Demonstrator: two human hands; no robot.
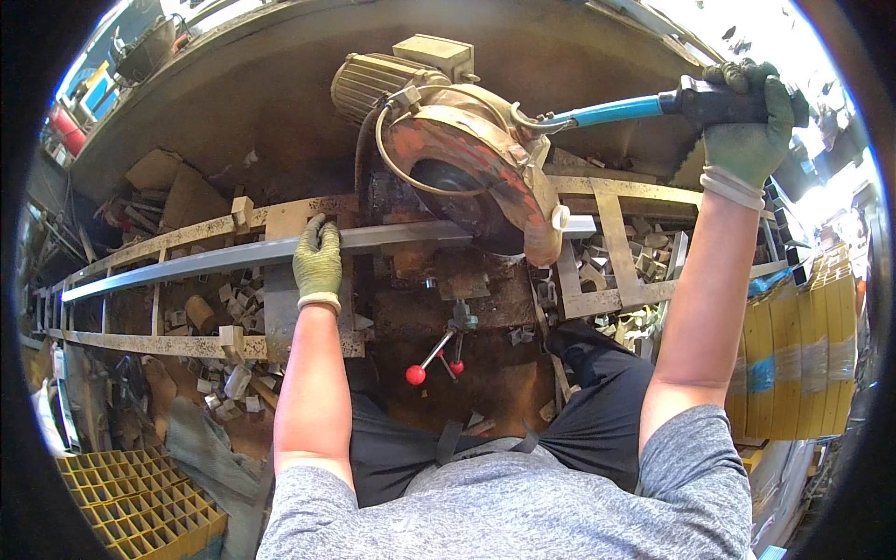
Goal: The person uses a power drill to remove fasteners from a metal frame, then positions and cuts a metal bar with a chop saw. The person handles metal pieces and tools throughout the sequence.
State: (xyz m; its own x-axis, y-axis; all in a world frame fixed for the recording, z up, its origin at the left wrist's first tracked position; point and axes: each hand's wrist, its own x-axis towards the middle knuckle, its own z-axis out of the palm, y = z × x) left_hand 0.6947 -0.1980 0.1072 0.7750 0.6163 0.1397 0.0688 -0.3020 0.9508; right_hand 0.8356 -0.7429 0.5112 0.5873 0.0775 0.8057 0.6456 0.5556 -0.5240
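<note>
A long silvery metal bar (210, 259) lies across the machine from far left to just past the saw's blade guard. My left hand (319, 257), in a yellowish-green glove, is closed over the bar left of the saw, its fingertips at the far edge. My right hand (756, 121), in a dark-stained green glove, is wrapped round the black handle grip (705, 103) on the saw's blue lever (611, 112). The cut-off saw (476, 154) has a worn orange-brown guard, and its head sits low over the bar. The guard hides where blade and bar meet.
Slatted metal support frames (191, 342) run left and right, with short offcuts (247, 289) beneath. A clamp lever with a red knob (415, 375) stands before me. Yellow stacks of square tubes lie at lower left (140, 495) and right (803, 350). The motor (387, 82) is behind the guard.
</note>
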